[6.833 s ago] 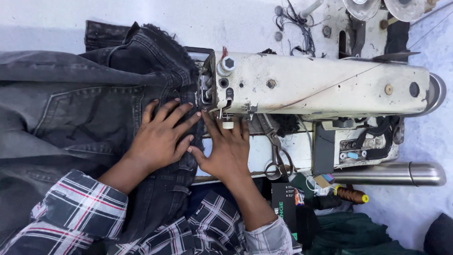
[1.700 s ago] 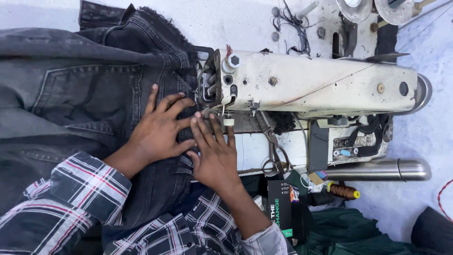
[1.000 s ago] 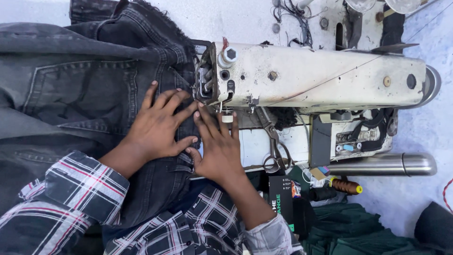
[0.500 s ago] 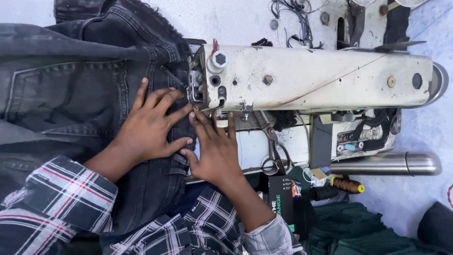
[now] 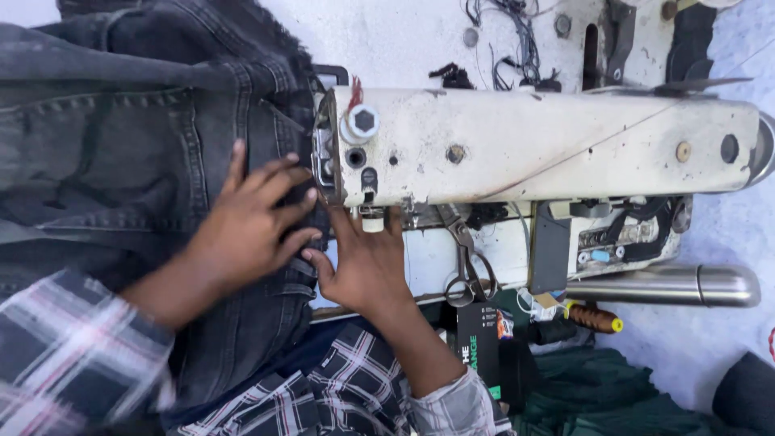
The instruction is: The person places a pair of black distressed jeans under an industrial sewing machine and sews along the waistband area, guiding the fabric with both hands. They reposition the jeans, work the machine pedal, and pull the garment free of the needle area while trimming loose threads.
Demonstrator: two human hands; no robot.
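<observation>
Since half a second ago little has shifted: both hands stay pressed on the dark jeans at the head of the sewing machine, and the view has drifted only slightly. Fingers of the left hand are spread flat and open on the denim, tips reaching toward the needle end of the machine, grasping nothing. Just beside it, the right hand also lies flat, fingers straight and pointing up under the machine's arm, thumb out toward the left hand; it pins the cloth rather than gripping it. Both wrists run back into plaid sleeves. Beneath and to the left, the jeans spread over the table, bunched toward the top edge. Right of the hands, scissors lie on the machine bed, with a metal flask and a brown thread spool farther out.
</observation>
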